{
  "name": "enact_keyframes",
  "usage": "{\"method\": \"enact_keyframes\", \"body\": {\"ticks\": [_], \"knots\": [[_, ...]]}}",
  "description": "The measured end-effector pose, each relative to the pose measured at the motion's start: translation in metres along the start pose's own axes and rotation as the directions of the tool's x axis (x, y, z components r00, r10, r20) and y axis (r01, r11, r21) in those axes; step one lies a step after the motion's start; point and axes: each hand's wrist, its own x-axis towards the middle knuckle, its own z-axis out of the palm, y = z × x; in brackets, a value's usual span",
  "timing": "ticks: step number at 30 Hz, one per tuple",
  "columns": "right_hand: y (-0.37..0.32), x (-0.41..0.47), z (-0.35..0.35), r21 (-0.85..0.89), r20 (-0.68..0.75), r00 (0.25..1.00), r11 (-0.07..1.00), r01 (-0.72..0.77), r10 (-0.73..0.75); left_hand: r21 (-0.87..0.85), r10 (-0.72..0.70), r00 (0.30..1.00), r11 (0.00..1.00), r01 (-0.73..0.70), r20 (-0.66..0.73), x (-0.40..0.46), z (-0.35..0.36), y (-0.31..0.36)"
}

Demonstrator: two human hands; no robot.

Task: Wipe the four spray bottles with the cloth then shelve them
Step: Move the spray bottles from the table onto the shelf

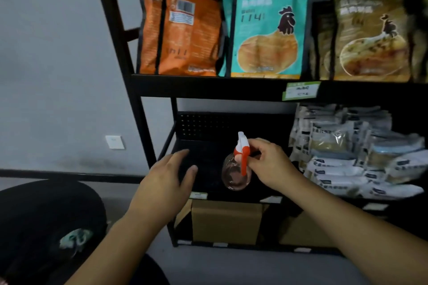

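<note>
The person's right hand (266,160) holds 1 spray bottle (236,174) by its head, fingers curled round the white and red trigger top, thumb side toward the nozzle. The bottle is clear with a rounded body, and it hangs or stands upright at the front of a black shelf (208,157); whether its base touches the shelf I cannot tell. The nozzle points up and away from the hand.

The left hand (170,174) is just left of the bottle, apart from it, with fingers straight and loosely spread, holding nothing. Its fingertips reach over the bare dark surface of the same shelf.

To the right of the right hand, on the same level, lies a heap of pale packets (352,152), some stacked flat, some leaning. Above both hands, on the next level up, stand orange bags (183,27), a teal bag (268,25) with a rooster printed on it, and a tan bag (370,30) with a similar picture. A green label (301,90) sits on that upper shelf's front edge, above the right hand.

Below the hands, under the shelf, are 2 cardboard boxes (227,221). Down by the left forearm is a dark rounded shape (46,226) with a teal mark on it, too blurred to name. A white wall plate (114,142) is on the grey wall left of the left hand.
</note>
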Motion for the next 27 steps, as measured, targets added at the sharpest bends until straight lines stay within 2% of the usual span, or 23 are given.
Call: {"method": "enact_keyframes", "body": {"ticks": [15,27], "knots": [[0.124,0.042,-0.050,-0.091,-0.103,0.972,0.971,-0.220,0.210,-0.027,0.080,0.985,0.997,-0.077,0.155,0.063,0.100,0.028],[0.157,0.060,-0.061,-0.095,-0.113,0.959,0.958,-0.270,0.259,-0.016,0.060,0.980,0.998,-0.058,0.188,0.083,0.122,0.022]]}}
